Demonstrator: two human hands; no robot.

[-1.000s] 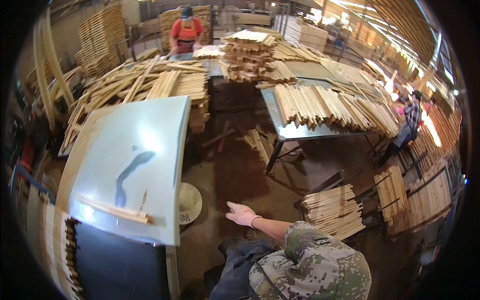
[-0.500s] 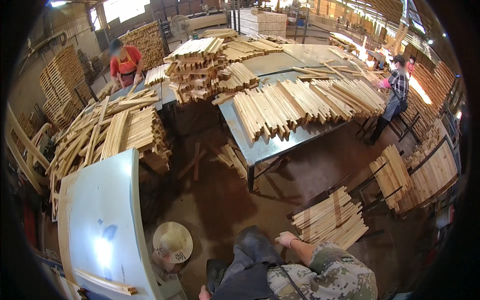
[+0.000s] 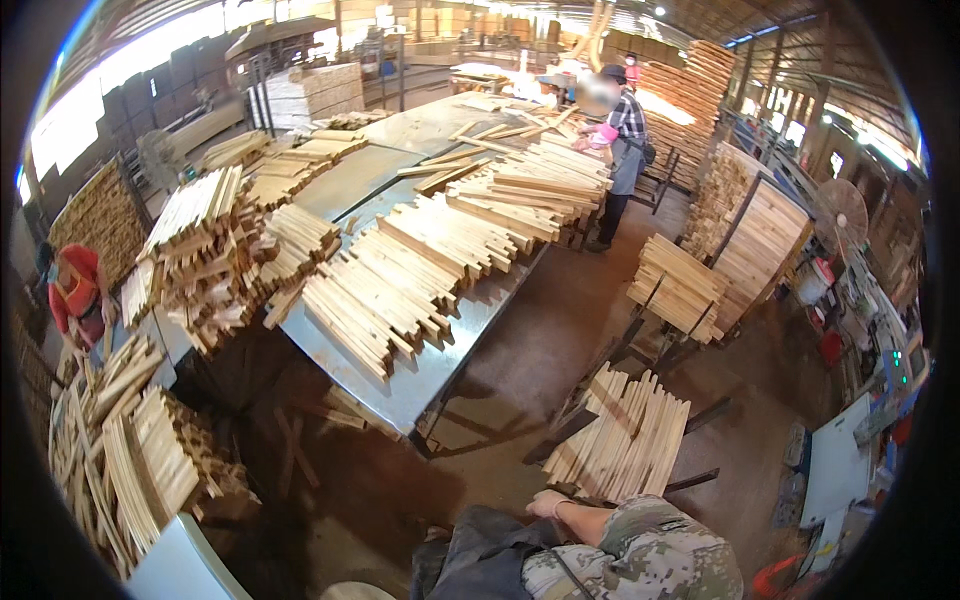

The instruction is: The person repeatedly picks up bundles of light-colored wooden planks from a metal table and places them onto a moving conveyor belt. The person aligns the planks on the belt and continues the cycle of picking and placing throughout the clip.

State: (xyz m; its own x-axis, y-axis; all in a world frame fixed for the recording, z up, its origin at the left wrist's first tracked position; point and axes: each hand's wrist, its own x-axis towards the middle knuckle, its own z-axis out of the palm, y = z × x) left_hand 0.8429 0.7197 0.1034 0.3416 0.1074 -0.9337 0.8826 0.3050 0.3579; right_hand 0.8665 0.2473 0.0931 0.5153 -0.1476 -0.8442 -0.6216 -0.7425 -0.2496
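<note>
My right hand (image 3: 545,503), in a pale glove, hangs low beside my dark apron (image 3: 490,550), at the near left corner of a stack of wooden strips (image 3: 625,435). Its fingers are loosely bent, and no object shows in them. A gap between the hand and the strips is hard to judge. The strips lie side by side on a rack of dark metal bars (image 3: 700,480). My left hand is out of sight; my camouflage right sleeve (image 3: 650,550) covers part of the lower edge.
Ahead, a metal-topped table (image 3: 380,395) bears rows of wooden strips (image 3: 400,275). More strips are piled at the left (image 3: 160,450), by a pale panel (image 3: 185,570). One co-worker (image 3: 622,135) stands at the table's far end, another (image 3: 80,290) at far left. A strip bundle (image 3: 680,285) rests at right.
My view has swung to the right, so tables and piles sit further left. The rack of strips is nearer the middle. My left hand, partly seen before at the lower edge, has left the picture.
</note>
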